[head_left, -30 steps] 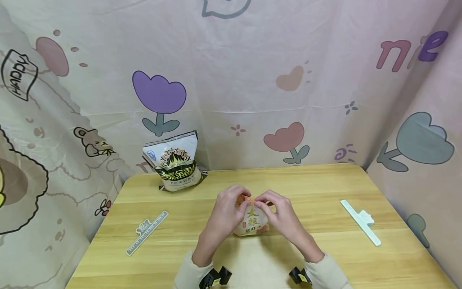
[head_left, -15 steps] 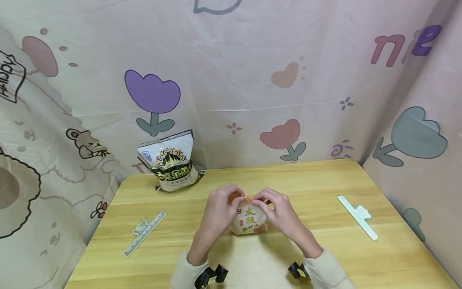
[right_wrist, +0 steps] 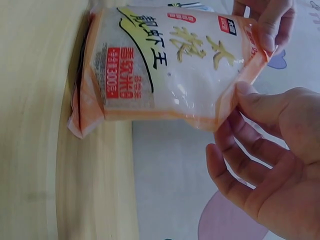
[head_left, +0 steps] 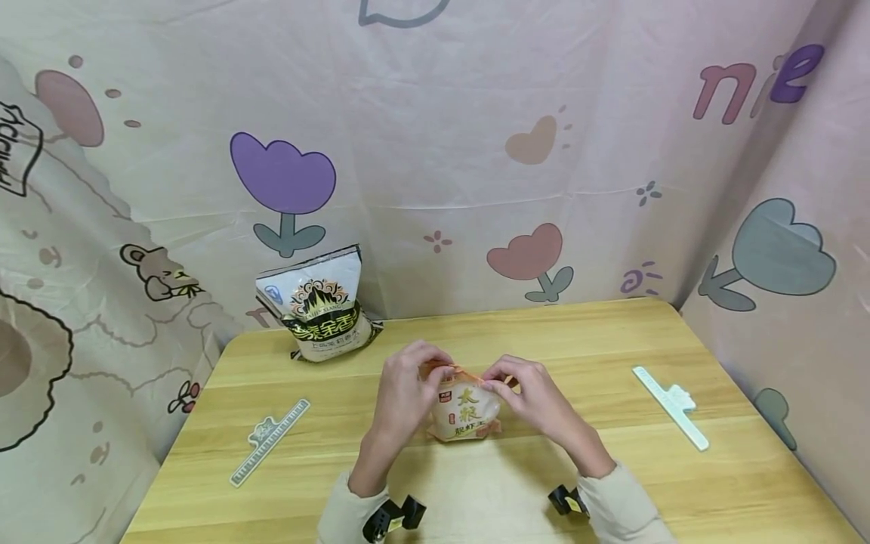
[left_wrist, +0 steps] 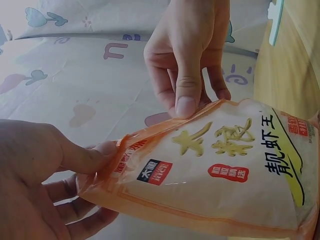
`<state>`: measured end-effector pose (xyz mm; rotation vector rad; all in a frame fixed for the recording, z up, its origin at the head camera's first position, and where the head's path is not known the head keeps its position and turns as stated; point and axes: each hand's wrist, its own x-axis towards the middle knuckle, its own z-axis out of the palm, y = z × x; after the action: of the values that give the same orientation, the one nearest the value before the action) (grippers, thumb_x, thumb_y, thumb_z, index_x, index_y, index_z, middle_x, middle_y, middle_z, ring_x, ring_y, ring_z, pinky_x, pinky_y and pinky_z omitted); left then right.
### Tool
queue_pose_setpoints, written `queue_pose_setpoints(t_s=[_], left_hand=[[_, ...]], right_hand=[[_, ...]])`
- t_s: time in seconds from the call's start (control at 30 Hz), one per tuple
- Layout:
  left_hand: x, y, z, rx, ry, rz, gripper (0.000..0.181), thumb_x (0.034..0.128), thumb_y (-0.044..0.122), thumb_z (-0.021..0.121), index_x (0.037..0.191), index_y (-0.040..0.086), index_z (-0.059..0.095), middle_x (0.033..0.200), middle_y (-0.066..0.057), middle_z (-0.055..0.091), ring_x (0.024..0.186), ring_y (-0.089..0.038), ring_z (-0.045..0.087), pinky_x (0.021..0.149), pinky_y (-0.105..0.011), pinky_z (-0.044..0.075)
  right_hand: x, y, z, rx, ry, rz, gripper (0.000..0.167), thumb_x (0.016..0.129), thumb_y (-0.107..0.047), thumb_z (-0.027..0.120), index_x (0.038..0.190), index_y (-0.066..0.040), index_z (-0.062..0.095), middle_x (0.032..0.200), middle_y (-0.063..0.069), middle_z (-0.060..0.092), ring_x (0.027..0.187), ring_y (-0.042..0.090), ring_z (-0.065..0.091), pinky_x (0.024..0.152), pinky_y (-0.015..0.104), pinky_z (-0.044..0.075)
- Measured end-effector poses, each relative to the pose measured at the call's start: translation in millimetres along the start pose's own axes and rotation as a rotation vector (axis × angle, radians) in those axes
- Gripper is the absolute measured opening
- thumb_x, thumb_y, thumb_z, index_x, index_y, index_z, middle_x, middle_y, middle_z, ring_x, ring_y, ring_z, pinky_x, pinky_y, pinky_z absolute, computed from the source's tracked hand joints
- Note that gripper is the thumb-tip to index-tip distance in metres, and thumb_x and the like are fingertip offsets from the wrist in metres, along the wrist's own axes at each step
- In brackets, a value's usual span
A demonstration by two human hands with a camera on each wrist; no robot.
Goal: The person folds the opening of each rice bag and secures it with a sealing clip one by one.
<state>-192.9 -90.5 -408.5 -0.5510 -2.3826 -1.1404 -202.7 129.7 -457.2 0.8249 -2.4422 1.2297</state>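
Observation:
A small orange-and-white rice bag (head_left: pixel 465 412) stands upright on the wooden table, its printed front towards me. My left hand (head_left: pixel 406 389) pinches the bag's top edge at the left corner, thumb in front and fingers behind. At the top edge's right part, my right hand (head_left: pixel 533 397) pinches the film between thumb and fingers. The left wrist view shows the orange rim of the bag (left_wrist: pixel 215 165) stretched between both thumbs. In the right wrist view the bag (right_wrist: pixel 175 65) rests with its bottom on the table; whether its top is slit cannot be told.
A larger white-and-black rice bag (head_left: pixel 326 310) stands at the back left of the table. One ruler-like sealing clip (head_left: pixel 268 442) lies at the left, and a pale green clip (head_left: pixel 673 408) lies at the right. A printed curtain (head_left: pixel 421 151) hangs behind the table.
My hands have moved apart along the bag's top edge, the left one further left, so more of the orange rim shows between them. The head view has shifted slightly.

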Motion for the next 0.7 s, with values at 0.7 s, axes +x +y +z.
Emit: queue_pose_setpoints(t_s=[0.7], left_hand=[[0.3,-5.7,2.1,-0.017,0.035,0.037,0.015,0.0780,-0.001,0.086,0.080,0.009,0.076,0.077,0.005,0.062,0.067,-0.008,0.057,0.060,-0.024,0.047]], right_hand=[[-3.3,9.2,-15.0,-0.086,-0.141,0.079,0.005,0.092,-0.010,0.077,0.089,-0.007,0.074,0.087,-0.003,0.071,0.080,0.009,0.066,0.070,0.023,0.059]])
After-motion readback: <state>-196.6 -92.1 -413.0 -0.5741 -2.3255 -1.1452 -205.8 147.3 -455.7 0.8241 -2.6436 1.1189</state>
